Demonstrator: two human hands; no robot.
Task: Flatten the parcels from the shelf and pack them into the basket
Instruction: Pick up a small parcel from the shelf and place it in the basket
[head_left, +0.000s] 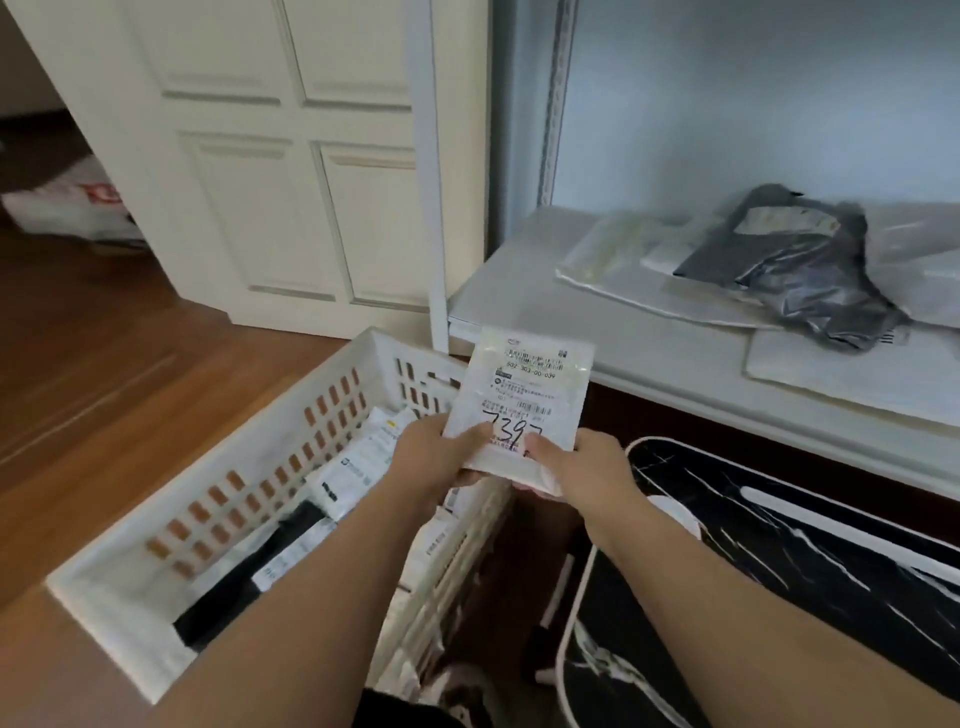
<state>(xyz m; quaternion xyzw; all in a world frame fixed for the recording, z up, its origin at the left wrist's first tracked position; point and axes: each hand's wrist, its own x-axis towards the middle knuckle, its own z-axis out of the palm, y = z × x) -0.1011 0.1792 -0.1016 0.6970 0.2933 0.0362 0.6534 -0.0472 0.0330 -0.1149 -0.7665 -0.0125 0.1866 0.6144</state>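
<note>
A small flat white parcel (524, 384) with a printed label and handwritten digits is held upright above the far right corner of the white slatted basket (249, 467). My left hand (431, 457) pinches its lower left edge, thumb on the label. My right hand (582, 462) pinches its lower right edge. The basket stands on the floor and holds several parcels, white ones and a black one (244, 582). On the white shelf (519, 280) lie a crumpled grey parcel (810, 275), a clear bag (613, 254) and flat white mailers.
A white panelled door (270, 156) stands open behind the basket. Wooden floor (93, 374) stretches to the left, with a white bag (72, 208) past the doorway. A black fabric bin with a white frame (779, 587) sits under the shelf at right.
</note>
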